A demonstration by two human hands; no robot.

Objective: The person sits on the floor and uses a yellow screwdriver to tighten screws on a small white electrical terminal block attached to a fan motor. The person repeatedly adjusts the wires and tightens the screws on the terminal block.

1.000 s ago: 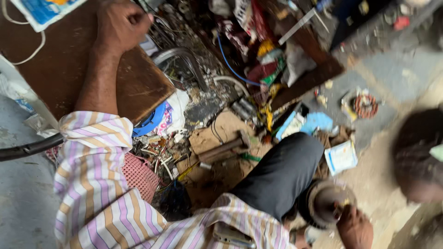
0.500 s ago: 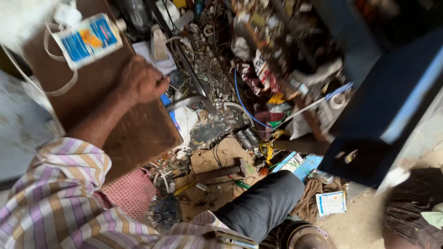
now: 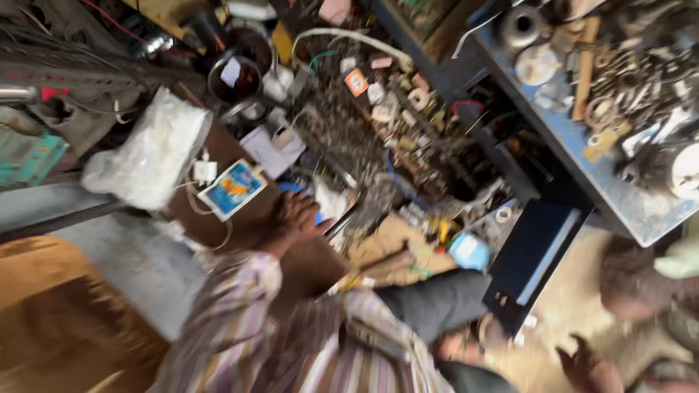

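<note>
The view is motion-blurred. My left hand (image 3: pixel 295 218), on a striped sleeve (image 3: pixel 233 320), rests with fingers apart at the far edge of a brown wooden board (image 3: pixel 313 266) and holds nothing. Just beyond its fingers lie a blue object (image 3: pixel 298 191) and a heap of small metal scrap (image 3: pixel 378 145). A phone-sized device with a bright blue and orange screen (image 3: pixel 233 189) lies on the board to the left of the hand, with a white cable. My right hand (image 3: pixel 582 367) shows low at the right as a dark blur, past my knee in dark trousers (image 3: pixel 437 302). Its fingers cannot be made out.
A white plastic bag (image 3: pixel 149 156) sits at the left. A blue workbench (image 3: pixel 626 196) with metal parts fills the upper right, and a dark blue box (image 3: pixel 535 255) stands below it. Another person's head (image 3: pixel 637 287) is at the right edge. Cardboard (image 3: pixel 389 251) covers the ground.
The camera has swung up and to the right, so the bench and more clutter show. My left hand stays at the board's far edge. The right hand is back in view, low right.
</note>
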